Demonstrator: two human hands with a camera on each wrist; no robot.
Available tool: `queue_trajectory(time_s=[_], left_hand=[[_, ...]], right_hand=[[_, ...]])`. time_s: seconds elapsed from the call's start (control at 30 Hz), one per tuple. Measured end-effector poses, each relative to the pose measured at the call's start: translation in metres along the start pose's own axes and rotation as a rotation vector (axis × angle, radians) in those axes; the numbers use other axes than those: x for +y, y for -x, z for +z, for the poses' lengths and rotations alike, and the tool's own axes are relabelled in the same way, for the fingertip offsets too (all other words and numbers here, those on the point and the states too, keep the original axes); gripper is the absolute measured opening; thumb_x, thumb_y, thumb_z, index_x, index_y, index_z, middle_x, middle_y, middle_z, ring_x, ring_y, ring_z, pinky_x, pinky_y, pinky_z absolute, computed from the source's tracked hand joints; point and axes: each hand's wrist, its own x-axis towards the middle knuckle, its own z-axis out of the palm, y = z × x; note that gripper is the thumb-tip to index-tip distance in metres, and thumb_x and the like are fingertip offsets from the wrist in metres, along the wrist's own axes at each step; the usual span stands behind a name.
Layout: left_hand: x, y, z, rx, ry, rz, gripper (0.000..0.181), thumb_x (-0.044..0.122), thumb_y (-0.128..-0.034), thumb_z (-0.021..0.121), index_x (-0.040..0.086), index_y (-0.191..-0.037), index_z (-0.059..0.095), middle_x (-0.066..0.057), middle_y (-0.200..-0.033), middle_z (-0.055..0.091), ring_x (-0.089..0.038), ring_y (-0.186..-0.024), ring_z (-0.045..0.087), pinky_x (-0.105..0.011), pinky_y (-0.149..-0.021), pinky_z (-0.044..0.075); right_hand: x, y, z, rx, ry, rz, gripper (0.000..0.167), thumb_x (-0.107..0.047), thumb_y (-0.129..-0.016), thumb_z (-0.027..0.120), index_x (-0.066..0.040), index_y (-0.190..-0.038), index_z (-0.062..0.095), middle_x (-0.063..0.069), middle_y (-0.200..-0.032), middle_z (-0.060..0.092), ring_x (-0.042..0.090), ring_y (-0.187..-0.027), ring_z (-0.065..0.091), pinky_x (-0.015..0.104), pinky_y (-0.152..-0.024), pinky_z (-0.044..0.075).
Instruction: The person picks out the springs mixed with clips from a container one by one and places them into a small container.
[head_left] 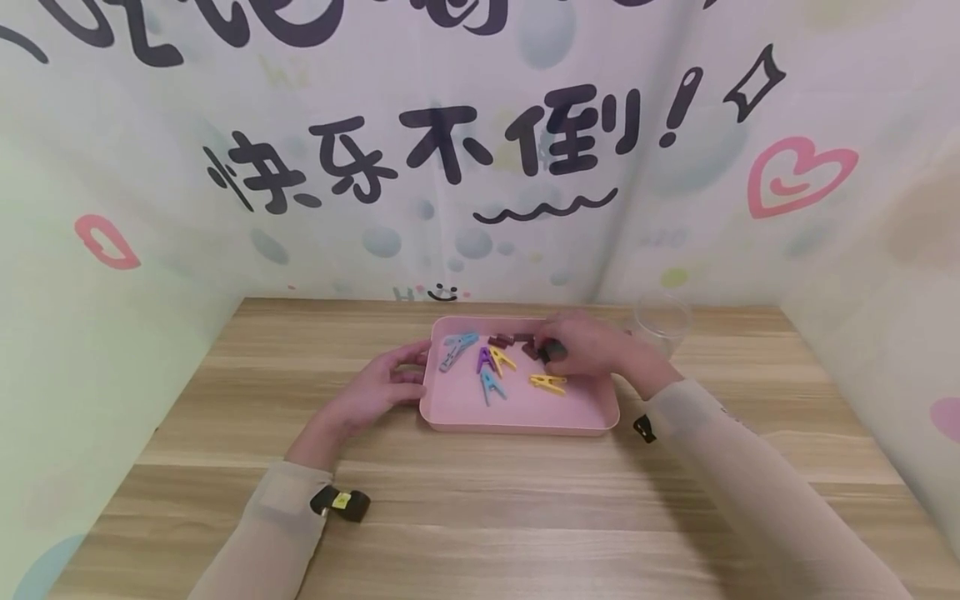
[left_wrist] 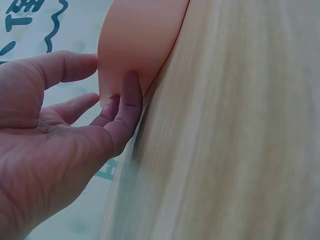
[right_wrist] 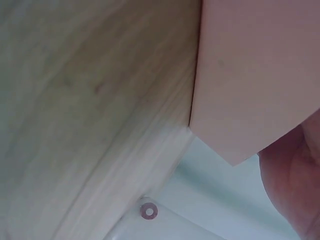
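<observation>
A shallow pink tray (head_left: 517,412) holds blue, purple and yellow clothespins and several dark brown pieces (head_left: 501,340). My left hand (head_left: 380,389) is at the tray's left end, fingertips against the outside of its wall. In the left wrist view, the thumb and fingers of that hand (left_wrist: 60,125) touch the pink wall, spread and slightly bent. My right hand (head_left: 588,343) reaches over the tray's right back corner and pinches a black piece (head_left: 551,350) with its fingers pointing down. The right wrist view shows only part of this hand (right_wrist: 295,175); the tray wall hides its fingertips.
A clear cup (head_left: 662,321) stands just behind my right wrist, right of the tray. A small brown ring-shaped piece (right_wrist: 149,211) shows at the cup in the right wrist view. The wooden table (head_left: 480,517) meets a printed cloth wall (head_left: 360,250) at the back.
</observation>
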Motion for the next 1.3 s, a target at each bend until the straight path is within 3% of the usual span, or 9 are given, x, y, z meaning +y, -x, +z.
queue_trajectory(time_s=[0.67,1.03,1.3], left_hand=[[0.001,0.002,0.001,0.013,-0.042,-0.001,0.074,-0.004,-0.0998,0.064,0.003,-0.166,0.031,-0.023,-0.155,0.044,-0.040,-0.130,0.059,-0.039,-0.102,0.058],[-0.002,0.000,0.000,0.004,-0.011,0.008,0.073,-0.006,-0.0999,0.061,-0.001,-0.165,0.029,-0.028,-0.155,0.042,-0.043,-0.130,0.057,-0.037,-0.101,0.059],[-0.002,0.000,0.000,0.006,-0.012,-0.004,0.073,-0.005,-0.1001,0.062,0.000,-0.166,0.030,-0.026,-0.156,0.042,-0.043,-0.132,0.057,-0.038,-0.102,0.058]], right_hand=[[0.001,0.009,-0.004,0.037,-0.145,-0.042,0.028,-0.024,-0.089,0.082,-0.015,-0.114,0.076,-0.005,-0.108,0.067,0.017,-0.098,0.060,0.034,-0.088,0.053],[-0.004,0.020,-0.018,0.090,-0.242,-0.092,0.032,-0.022,-0.087,0.086,-0.007,-0.114,0.078,-0.003,-0.105,0.071,0.029,-0.099,0.067,0.047,-0.092,0.057],[-0.005,0.032,-0.029,0.077,-0.248,-0.045,0.037,-0.023,-0.088,0.086,-0.007,-0.120,0.076,-0.003,-0.112,0.070,0.030,-0.102,0.065,0.048,-0.093,0.058]])
